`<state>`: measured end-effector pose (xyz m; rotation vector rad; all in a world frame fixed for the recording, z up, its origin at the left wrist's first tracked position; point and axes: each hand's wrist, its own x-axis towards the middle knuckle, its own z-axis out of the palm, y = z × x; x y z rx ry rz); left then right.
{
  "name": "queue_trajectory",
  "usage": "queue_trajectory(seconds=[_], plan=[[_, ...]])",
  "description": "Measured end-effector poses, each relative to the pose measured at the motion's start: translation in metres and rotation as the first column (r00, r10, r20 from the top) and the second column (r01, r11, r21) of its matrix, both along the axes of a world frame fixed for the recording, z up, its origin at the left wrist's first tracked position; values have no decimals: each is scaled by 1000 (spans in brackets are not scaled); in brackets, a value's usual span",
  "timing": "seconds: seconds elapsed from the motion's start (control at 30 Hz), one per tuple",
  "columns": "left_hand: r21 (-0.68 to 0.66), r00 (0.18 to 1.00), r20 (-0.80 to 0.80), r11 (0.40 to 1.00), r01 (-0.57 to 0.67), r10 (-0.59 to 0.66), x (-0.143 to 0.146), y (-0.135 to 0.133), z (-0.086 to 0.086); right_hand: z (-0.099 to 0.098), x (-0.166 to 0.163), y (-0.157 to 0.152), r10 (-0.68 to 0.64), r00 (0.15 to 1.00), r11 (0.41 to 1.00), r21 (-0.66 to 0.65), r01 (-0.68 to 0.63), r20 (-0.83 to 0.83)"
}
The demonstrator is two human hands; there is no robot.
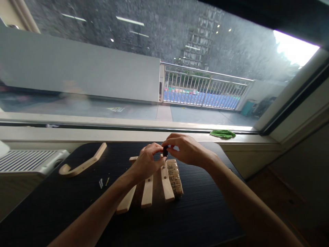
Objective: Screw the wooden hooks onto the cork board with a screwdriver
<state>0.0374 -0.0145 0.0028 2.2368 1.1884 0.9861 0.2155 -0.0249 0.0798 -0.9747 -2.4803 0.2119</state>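
Both my hands meet over a set of pale wooden slats [147, 192] lying on a black table [64, 202]. My right hand [186, 149] pinches a small black tool [165, 151] with its tip pointing down onto the slat [166, 185] nearest the right. My left hand [146, 163] is curled close beside it, fingertips pinched at the tool's lower end; what they hold is too small to see. A clear packet of wooden parts [176, 176] lies against the slats on the right.
A curved wooden piece [82, 164] lies at the table's far left. Small screws [101, 183] lie loose nearby. A green cloth [223, 134] sits on the window sill. A white radiator [28, 161] stands to the left.
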Motion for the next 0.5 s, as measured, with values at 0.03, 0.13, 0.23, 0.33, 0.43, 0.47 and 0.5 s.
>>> queue_trajectory(seconds=[0.03, 0.13, 0.23, 0.33, 0.43, 0.47, 0.5], plan=[[0, 1000, -2, 1000, -2, 2, 0, 0, 0, 0, 0, 0, 2, 1000, 1000, -5, -2, 0], [-3, 1000, -5, 1000, -28, 28, 1, -1, 1, 1, 0, 0, -18, 1000, 1000, -18, 18, 7], [-18, 999, 3, 999, -38, 38, 1, 0, 2, 0, 0, -1, -40, 999, 999, -31, 40, 9], [-31, 1000, 7, 999, -19, 19, 1, 1, 2, 1, 0, -2, -49, 999, 998, -39, 50, 14], [-26, 1000, 6, 1000, -10, 10, 1, 2, 1, 1, 1, -3, -37, 999, 999, -30, 37, 13], [-22, 1000, 6, 1000, -7, 7, 2, 2, 1, 2, 1, -3, -30, 999, 999, -27, 30, 13], [-17, 1000, 6, 1000, -1, 2, 2, 2, 1, 2, 1, -3, -23, 1000, 999, -25, 23, 15]])
